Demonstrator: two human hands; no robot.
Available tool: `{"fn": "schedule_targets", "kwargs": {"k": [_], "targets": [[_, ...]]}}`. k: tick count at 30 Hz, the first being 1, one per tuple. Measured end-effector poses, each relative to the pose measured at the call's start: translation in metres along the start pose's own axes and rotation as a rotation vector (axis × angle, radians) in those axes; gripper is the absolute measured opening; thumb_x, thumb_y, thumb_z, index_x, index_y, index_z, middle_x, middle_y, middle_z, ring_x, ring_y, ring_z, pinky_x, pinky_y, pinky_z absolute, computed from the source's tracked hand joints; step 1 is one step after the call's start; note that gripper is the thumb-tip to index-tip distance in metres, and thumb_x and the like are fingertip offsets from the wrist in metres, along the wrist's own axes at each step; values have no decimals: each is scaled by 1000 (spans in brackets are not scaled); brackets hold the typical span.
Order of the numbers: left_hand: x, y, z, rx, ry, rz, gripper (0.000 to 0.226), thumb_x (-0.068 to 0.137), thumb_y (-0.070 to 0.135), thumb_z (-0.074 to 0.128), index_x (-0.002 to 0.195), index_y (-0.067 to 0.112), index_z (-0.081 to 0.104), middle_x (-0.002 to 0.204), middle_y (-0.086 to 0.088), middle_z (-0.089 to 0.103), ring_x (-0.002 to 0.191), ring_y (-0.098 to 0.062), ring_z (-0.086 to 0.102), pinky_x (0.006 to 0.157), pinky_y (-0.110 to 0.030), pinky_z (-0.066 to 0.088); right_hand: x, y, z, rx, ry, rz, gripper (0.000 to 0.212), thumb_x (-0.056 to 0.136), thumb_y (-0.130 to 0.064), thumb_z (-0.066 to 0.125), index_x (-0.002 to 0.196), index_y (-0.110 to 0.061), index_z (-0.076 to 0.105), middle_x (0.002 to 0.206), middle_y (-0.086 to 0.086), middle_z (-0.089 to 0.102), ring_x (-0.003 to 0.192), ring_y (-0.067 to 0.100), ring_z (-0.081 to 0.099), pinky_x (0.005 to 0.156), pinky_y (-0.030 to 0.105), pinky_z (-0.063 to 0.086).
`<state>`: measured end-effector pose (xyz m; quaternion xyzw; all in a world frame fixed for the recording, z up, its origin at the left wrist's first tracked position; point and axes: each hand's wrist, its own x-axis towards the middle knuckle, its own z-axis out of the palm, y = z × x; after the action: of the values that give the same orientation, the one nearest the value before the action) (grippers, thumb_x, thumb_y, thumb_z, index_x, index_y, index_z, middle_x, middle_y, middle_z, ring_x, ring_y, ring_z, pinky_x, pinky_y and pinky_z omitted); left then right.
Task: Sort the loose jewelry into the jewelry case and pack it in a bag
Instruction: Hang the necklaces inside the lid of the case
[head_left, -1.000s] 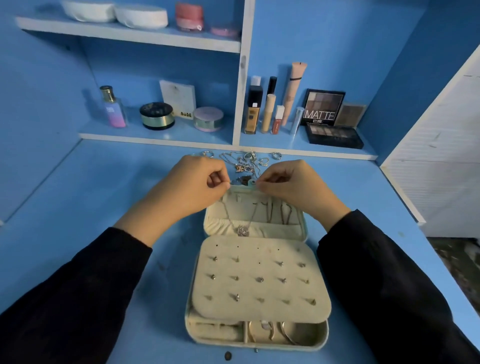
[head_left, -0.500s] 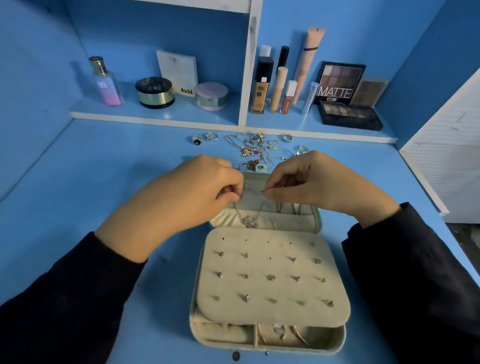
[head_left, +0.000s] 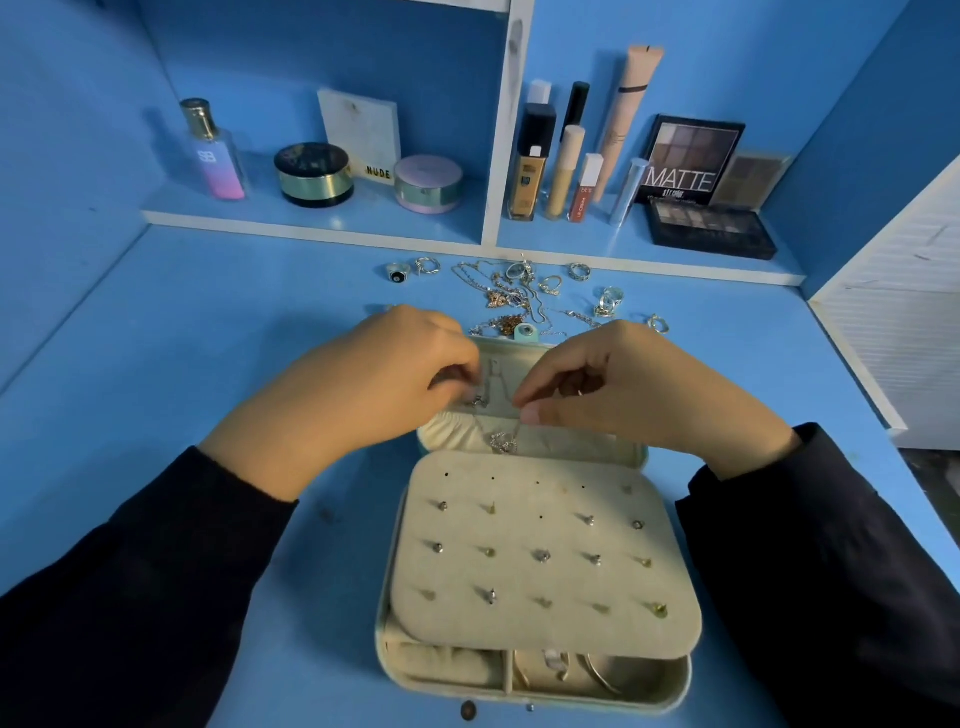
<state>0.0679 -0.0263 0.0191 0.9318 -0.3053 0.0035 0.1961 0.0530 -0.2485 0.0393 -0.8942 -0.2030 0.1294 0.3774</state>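
Observation:
An open beige jewelry case (head_left: 670, 691) lies on the blue desk in front of me. Its earring panel (head_left: 540, 551) carries several studs, and its raised lid (head_left: 498, 374) has necklace hooks. My left hand (head_left: 363, 395) and my right hand (head_left: 634, 389) meet over the lid, each pinching one end of a thin silver necklace (head_left: 503, 442), whose pendant hangs against the lid's pocket. Loose rings and chains (head_left: 519, 291) lie in a heap just beyond the case.
A low shelf behind the heap holds a perfume bottle (head_left: 213, 150), jars (head_left: 314, 174), foundation tubes (head_left: 535, 161) and eyeshadow palettes (head_left: 709, 228). A white cabinet (head_left: 893, 332) stands at the right. Two tiny pieces (head_left: 468, 710) lie in front of the case.
Both hands have come lower onto the lid, still pinching the necklace. The pendant now rests nearer the pocket. The view has tilted downward.

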Motion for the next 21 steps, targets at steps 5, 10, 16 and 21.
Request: {"fn": "schedule_targets", "kwargs": {"k": [5, 10, 16, 21], "targets": [[1, 4, 4, 10, 2, 46, 5, 88, 21, 68, 86, 24, 72, 77, 15, 49, 77, -8, 48, 76, -40, 49, 1, -5, 13, -34, -57, -8, 10, 75, -27, 82, 84, -28, 79, 73, -12, 70, 60, -2, 53, 58, 8, 38], [1, -1, 2, -2, -12, 33, 11, 88, 17, 68, 91, 26, 74, 89, 12, 59, 87, -10, 56, 82, -40, 49, 1, -5, 15, -69, -80, -12, 9, 77, -25, 81, 85, -28, 78, 74, -13, 69, 63, -2, 55, 62, 9, 37], [-1, 1, 3, -6, -14, 50, 3, 87, 28, 69, 88, 28, 73, 77, 18, 52, 76, 6, 48, 78, -26, 44, 4, -2, 12, -49, -72, 30, 8, 77, -21, 81, 79, -21, 73, 64, -14, 59, 58, -2, 51, 59, 9, 39], [-2, 3, 2, -25, -38, 60, 5, 88, 25, 68, 85, 27, 72, 73, 23, 51, 76, 9, 49, 70, -16, 37, 6, 1, 12, -45, -6, 67, 5, 81, -20, 77, 82, -18, 73, 69, -10, 62, 58, -2, 49, 59, 9, 40]]}}
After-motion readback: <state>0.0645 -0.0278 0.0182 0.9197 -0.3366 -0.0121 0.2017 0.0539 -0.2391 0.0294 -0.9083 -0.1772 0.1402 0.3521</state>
